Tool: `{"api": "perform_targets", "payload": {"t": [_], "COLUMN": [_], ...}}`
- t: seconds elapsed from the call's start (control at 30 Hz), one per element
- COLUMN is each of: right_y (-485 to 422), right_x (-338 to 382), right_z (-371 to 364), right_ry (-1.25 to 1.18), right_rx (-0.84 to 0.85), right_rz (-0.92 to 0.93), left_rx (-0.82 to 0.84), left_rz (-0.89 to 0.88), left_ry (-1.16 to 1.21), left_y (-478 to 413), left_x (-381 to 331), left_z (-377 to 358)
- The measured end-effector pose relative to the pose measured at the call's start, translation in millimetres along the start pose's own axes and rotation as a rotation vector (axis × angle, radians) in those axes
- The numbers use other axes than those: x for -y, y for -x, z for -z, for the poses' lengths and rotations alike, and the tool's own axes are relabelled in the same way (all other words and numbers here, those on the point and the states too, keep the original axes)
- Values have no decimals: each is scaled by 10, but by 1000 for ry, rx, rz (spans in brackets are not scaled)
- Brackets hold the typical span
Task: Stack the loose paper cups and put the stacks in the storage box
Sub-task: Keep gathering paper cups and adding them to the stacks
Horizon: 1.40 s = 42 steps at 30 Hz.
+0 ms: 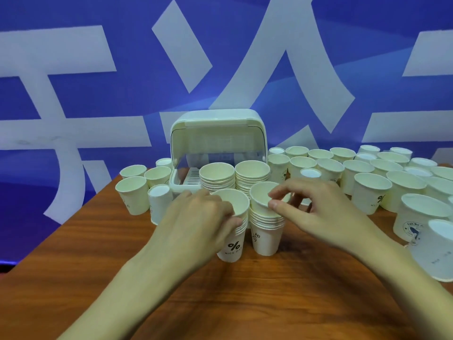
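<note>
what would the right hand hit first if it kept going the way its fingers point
The right hand points left and pinches the rim of the top cup of the "Hi" stack; past that, probably the "% NICE DAY" stack that the left hand grips, though depth is hard to judge.

Head-worn camera looks forward and down (wide-angle), close over the table (245, 303).
</note>
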State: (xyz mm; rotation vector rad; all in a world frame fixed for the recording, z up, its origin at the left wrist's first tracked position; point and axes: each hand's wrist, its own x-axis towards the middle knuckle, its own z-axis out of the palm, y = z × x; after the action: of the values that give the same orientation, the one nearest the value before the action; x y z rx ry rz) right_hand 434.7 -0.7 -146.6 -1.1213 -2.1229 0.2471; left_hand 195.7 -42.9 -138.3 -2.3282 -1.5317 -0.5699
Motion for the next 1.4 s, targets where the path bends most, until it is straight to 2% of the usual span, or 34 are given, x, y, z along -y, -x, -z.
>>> {"api": "perform_targets", "payload": {"t": [0.2,0.3,0.5,0.63,0.7,0.83,0.93,1.03,1.17,1.33,1.4], "right_y": [8,35,57,29,-93,-484,-871,-1226,-1489,-1575,-1588], "right_x": [1,31,136,408,687,1231,1528,1662,1714,1678,1656], "right_z": [-136,-186,-172,-179,-263,-708,-1140,-1508,-1889,-2200,-2258], "right_ry": [102,135,277,347,293,300,327,360,387,397,442], "right_rx": [84,71,73,-133,-178,-72,82,215,280,342,367], "right_rz": [-12,-48,-89,23,108,198,215,144,26,-116,-120], "left_rx": [52,-2,54,-72,-97,37,115,151,200,237,217], "left_rz": [23,23,10,71,115,268,367,448,532,553,541], "left_ry": [19,1,7,211,172,-74,-182,-160,-86,-37,-40], "left_y": [8,21,23,99,94,1,-71,-90,-56,-33,-19], "left_x": [83,72,88,259,460,1054,1485,1880,2268,2511,2534], "left_z": [-220,-270,-268,-74,67,253,255,114,-196,-316,-326]}}
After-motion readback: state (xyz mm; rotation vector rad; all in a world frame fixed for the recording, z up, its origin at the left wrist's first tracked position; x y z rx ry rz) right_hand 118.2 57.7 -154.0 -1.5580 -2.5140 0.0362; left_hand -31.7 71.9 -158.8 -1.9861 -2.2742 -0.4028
